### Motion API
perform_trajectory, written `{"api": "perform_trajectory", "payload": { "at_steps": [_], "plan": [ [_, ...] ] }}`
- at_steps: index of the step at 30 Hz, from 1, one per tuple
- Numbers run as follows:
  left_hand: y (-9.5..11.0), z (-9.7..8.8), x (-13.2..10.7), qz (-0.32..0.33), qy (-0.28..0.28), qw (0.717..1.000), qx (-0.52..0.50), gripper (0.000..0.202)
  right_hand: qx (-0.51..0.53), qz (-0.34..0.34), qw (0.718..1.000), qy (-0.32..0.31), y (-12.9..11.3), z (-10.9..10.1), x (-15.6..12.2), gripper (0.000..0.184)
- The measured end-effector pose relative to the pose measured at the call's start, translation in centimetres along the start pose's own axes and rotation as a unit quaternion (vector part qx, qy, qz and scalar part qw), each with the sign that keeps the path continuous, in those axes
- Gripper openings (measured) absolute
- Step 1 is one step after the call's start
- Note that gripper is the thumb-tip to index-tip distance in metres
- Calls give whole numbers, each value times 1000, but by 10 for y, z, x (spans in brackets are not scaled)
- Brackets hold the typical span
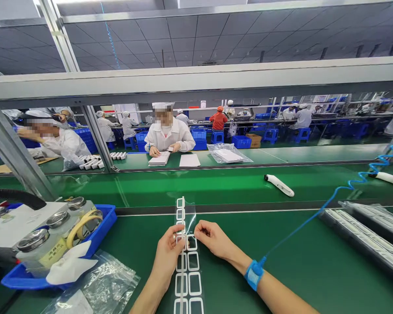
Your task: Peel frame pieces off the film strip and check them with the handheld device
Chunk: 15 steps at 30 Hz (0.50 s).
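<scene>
The strip [194, 261] of white frames on clear film lies on the green bench [265, 248], lengthwise in front of the person. Near the body it bears two columns of frames; at its far end, only the left column has them. The left hand [167, 249] is at the left side of the strip and has it between the thumb and the bent fingers, in a narrow grip. The right hand [212, 237] is at the right edge, with fingertips drawn close together; I cannot tell whether they have hold of the film. A blue wrist strap [254, 275] with a coiled cord [303, 226] is on the right wrist. To the left there are a blue tray [107, 221] with jars [34, 242] and, just beside it, a plastic bag [109, 279]. Beyond, a white device [280, 186] lies on the belt [209, 183].
</scene>
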<state>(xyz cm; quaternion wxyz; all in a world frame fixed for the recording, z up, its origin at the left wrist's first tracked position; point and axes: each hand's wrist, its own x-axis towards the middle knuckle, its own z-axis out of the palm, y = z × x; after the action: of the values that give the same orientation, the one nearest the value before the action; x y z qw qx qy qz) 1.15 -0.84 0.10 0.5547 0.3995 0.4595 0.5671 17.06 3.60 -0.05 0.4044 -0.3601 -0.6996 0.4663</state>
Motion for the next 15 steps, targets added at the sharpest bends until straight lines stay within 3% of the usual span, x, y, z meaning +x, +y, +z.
{"api": "perform_trajectory", "payload": {
  "at_steps": [5,9,12,15],
  "plan": [
    [-3,0,0,-8,-9,1000,-9,48,6,-7,1000,-8,-3,0,0,20],
    [-7,0,1,-1,22,1000,9,48,16,-20,1000,6,-7,3,-3,25],
    [-10,-5,4,21,39,995,87,46,1,-34,992,124,-5,1,-1,30],
    [-15,-11,7,61,34,975,210,47,-42,-38,964,261,5,-15,6,32]
  ]
}}
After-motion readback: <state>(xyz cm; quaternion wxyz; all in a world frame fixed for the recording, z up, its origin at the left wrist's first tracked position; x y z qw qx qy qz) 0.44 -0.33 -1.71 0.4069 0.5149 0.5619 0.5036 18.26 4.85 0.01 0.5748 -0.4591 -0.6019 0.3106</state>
